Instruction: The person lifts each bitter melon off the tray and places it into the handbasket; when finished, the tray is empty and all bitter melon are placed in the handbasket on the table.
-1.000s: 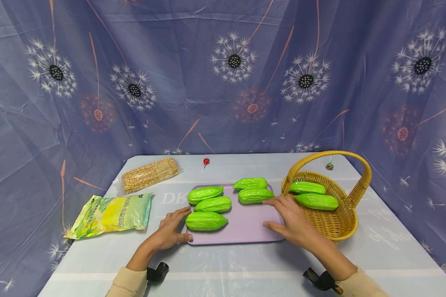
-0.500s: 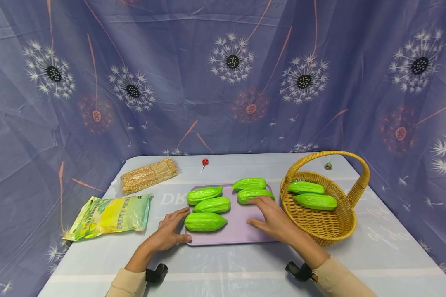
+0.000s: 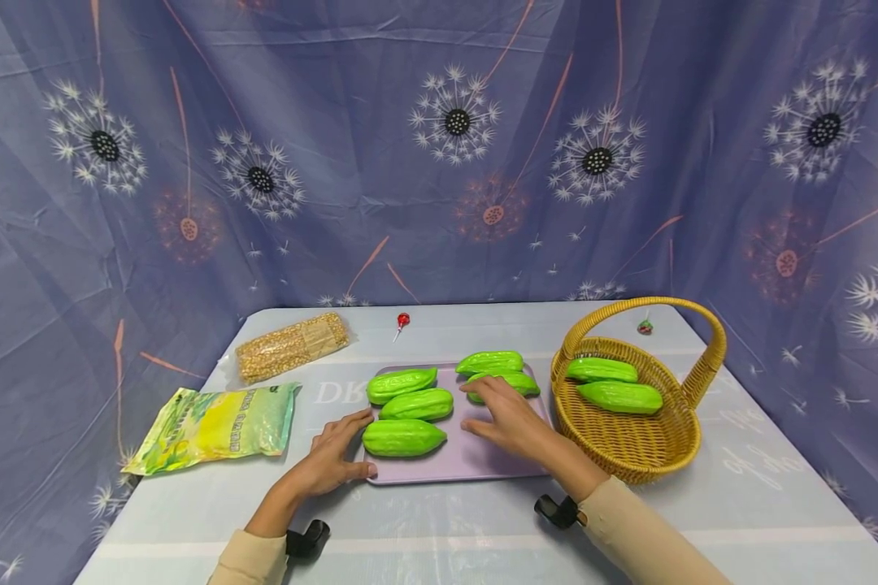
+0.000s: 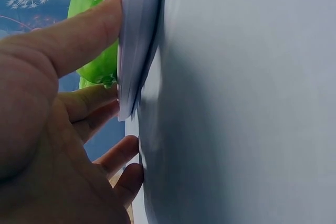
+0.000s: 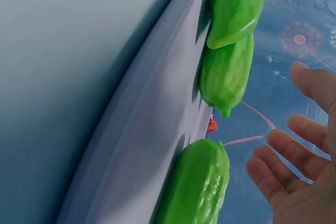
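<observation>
A lilac tray [image 3: 461, 463] lies on the table. On its left side sit three green, ribbed gourds, the nearest gourd [image 3: 404, 438] pointing right. Two more are at the back right, a rear gourd [image 3: 490, 362] and a front gourd [image 3: 523, 383] partly hidden by fingers. My left hand [image 3: 332, 455] rests at the tray's left edge; its thumb [image 4: 86, 38] lies over the rim, with some fingertips down by the table. My right hand [image 3: 508, 418] is over the tray's right half, fingers spread, holding nothing; in the right wrist view it is apart from the gourds.
A wicker basket [image 3: 632, 467] with a tall handle stands right of the tray, two gourds [image 3: 620, 397] inside. At left lie a yellow-green bag [image 3: 215, 426] and a pack of golden grains [image 3: 293, 348]. A red lollipop [image 3: 403, 319] and a green sweet [image 3: 645, 327] are at the back.
My right hand has moved left from beside the basket to above the tray, now overlapping the front right gourd in the head view. The left hand and the gourds have stayed put.
</observation>
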The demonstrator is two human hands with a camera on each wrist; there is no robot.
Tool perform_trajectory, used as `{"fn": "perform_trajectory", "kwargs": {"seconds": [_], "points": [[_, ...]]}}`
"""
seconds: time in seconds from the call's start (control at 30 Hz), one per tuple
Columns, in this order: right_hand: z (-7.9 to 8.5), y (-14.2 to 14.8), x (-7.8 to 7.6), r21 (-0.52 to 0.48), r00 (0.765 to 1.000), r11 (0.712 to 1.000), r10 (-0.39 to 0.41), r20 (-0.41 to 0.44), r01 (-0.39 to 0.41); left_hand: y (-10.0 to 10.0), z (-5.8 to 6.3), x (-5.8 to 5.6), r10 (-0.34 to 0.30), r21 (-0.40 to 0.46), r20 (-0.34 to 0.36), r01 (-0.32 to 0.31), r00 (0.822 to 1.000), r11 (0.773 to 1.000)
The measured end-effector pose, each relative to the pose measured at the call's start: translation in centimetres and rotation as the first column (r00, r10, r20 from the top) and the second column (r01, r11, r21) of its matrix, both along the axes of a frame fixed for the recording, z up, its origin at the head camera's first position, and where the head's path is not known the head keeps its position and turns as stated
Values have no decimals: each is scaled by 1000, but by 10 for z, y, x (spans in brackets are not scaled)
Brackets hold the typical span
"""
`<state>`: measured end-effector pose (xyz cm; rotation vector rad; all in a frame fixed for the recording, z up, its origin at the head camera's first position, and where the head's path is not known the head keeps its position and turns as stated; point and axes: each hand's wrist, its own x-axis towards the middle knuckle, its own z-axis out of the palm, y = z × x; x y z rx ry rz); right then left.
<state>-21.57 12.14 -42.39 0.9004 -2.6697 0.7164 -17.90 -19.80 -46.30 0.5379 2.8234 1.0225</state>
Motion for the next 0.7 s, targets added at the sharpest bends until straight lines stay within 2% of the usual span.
{"fn": "perform_trajectory", "kwargs": {"seconds": [0.37,0.7], "points": [[-4,-21,-17,31,996,999,17,84,-20,-1,1,1,2,-2,-10,-2,1000,1000],[-9,-37,-27,44,997,998,33,76,-36,-1,1,0,-2,1,-4,2,1000,1000]]}}
